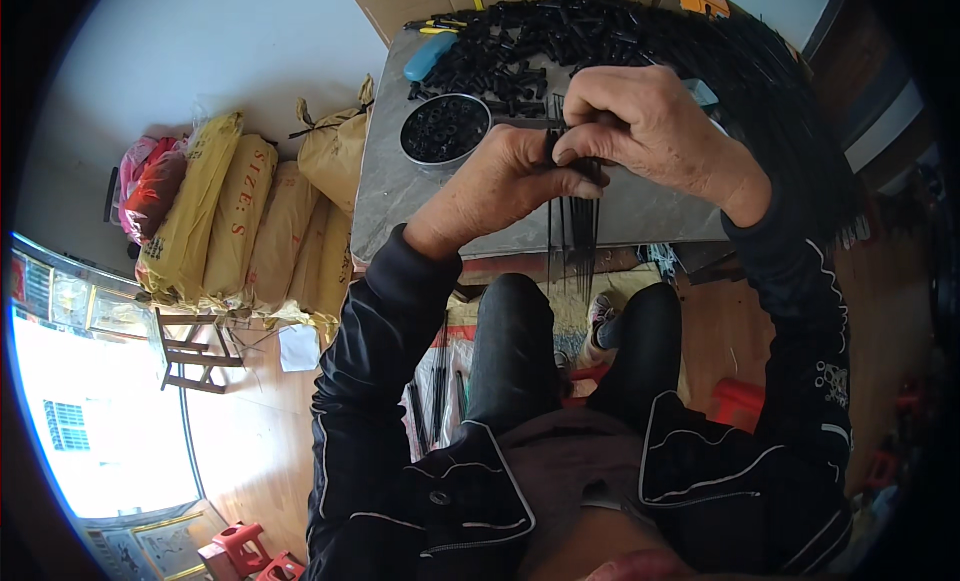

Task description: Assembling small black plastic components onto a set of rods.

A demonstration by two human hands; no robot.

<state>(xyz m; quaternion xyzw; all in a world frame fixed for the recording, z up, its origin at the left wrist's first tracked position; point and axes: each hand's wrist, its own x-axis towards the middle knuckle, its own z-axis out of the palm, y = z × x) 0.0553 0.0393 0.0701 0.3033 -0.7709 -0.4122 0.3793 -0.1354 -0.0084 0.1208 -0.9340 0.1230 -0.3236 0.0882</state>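
A bundle of thin black rods (575,231) hangs upright over the table's near edge, with my left hand (505,181) closed around it. The rods' lower ends reach down in front of my knees, and a few tips stick up above my fingers. My right hand (655,131) is pinched shut against the bundle from the right, thumb touching beside the left fingers. Something small and dark shows at its fingertips, too hidden to name. Left of the hands, a round metal bowl (428,163) holds many small black rings.
A heap of black plastic parts (560,36) covers the back of the grey table (385,196). More long black rods (765,91) lie at the right. A light-blue case (430,57) rests at the far left. Stuffed yellow sacks (240,221) stand left of the table.
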